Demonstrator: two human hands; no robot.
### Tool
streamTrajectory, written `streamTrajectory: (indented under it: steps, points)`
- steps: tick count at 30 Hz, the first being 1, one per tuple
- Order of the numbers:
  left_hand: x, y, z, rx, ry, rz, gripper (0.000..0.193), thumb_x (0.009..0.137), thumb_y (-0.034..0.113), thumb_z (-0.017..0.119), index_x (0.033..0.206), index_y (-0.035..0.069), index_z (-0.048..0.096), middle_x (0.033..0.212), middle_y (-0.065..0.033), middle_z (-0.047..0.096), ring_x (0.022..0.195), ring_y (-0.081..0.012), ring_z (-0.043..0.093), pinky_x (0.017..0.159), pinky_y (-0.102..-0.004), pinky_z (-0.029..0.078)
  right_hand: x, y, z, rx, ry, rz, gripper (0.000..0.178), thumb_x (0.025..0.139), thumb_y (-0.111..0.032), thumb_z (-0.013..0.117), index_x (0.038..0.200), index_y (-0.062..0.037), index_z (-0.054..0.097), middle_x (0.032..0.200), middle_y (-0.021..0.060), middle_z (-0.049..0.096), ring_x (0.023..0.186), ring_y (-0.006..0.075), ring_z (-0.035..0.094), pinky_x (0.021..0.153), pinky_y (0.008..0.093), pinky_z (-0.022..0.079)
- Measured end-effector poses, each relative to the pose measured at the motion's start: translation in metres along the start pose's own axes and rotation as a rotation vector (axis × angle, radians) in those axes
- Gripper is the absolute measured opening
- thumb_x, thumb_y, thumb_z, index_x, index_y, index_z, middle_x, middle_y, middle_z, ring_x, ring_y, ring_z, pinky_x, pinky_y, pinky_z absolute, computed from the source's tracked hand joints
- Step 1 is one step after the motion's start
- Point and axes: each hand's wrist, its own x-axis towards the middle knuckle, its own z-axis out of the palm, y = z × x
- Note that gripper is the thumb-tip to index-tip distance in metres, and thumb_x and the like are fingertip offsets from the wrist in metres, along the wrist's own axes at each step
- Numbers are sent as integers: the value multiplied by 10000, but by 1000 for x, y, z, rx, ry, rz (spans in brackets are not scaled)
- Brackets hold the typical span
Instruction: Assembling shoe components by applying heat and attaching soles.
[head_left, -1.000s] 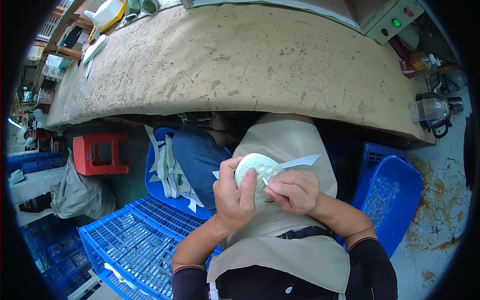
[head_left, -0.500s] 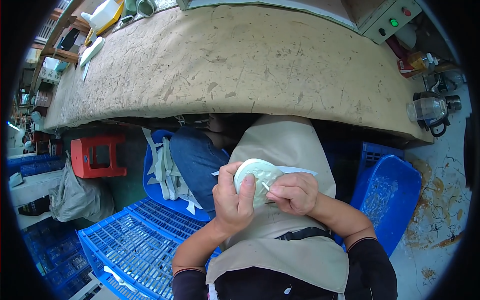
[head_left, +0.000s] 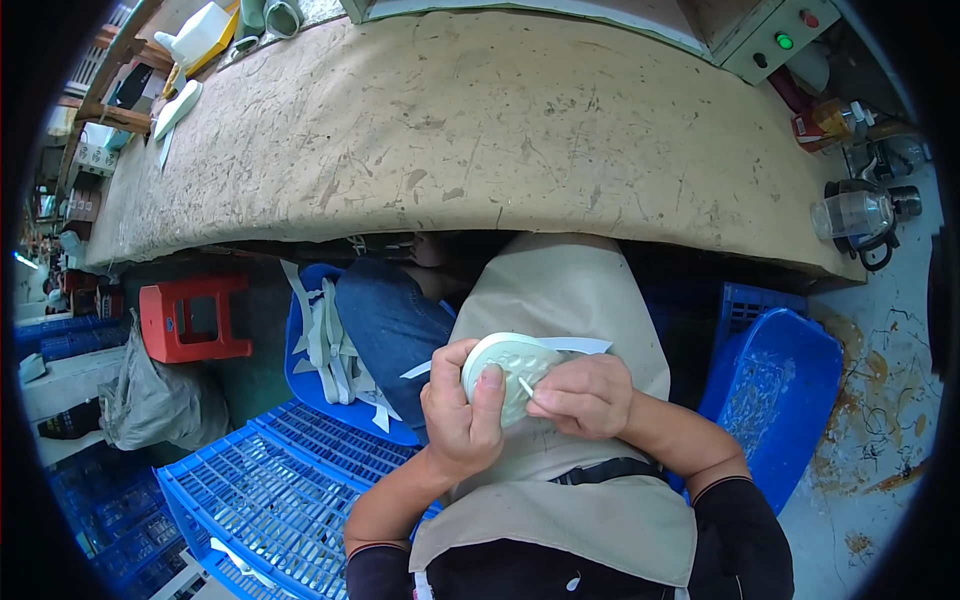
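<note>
My left hand (head_left: 463,412) grips a pale mint shoe sole (head_left: 507,354) by its left edge, thumb lying across the bumpy face. White straps (head_left: 580,344) stick out beyond the sole on both sides. Above my apron-covered lap, my right hand (head_left: 590,397) pinches a thin white stick-like piece (head_left: 525,386) against the sole's textured face. Whether that piece is loose or part of the sole, I cannot tell. The fingers behind the sole are hidden.
Ahead is a scuffed tan-covered worktable (head_left: 450,130), with another sole (head_left: 178,108) at far left. A blue tub (head_left: 300,375) of strapped pieces and a blue crate (head_left: 260,490) stand left, near a red stool (head_left: 195,318). Another blue tub (head_left: 775,390) is at right.
The sole has tilted and dropped slightly, so more of the strap on its left shows. My right hand has shifted slightly left and down, still pinching the white piece.
</note>
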Motion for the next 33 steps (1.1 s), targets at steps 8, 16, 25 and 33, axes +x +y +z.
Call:
streamTrajectory:
  steps: [8,16,25,33]
  points:
    - [-6,-1,-2,48,13,-8,248,942,99,539,1131,-58,506,837,-125,636,613,-172,560,580,-277,476,-4,1,2,46,14,-27,206,773,-60,793,935,-63,666,876,33,671,663,141,630,570,231,524]
    - [-8,-4,-4,30,21,28,252,935,101,520,1130,-59,509,858,-133,634,625,-188,565,601,-291,484,1,-5,3,75,3,27,220,754,-48,803,938,-59,683,874,34,670,648,137,623,552,229,520]
    - [-6,-11,-6,149,15,159,251,935,77,476,1141,-62,510,876,-147,634,621,-199,562,597,-298,481,5,-7,9,33,-13,30,222,741,-43,810,929,-58,694,852,31,658,633,134,608,538,226,506]
    - [15,-1,-8,23,-8,-175,266,994,111,440,1184,-51,529,915,-156,637,644,-183,565,636,-294,485,17,-22,13,-303,-426,64,177,822,-146,744,965,-46,710,785,37,608,604,156,523,516,281,431]
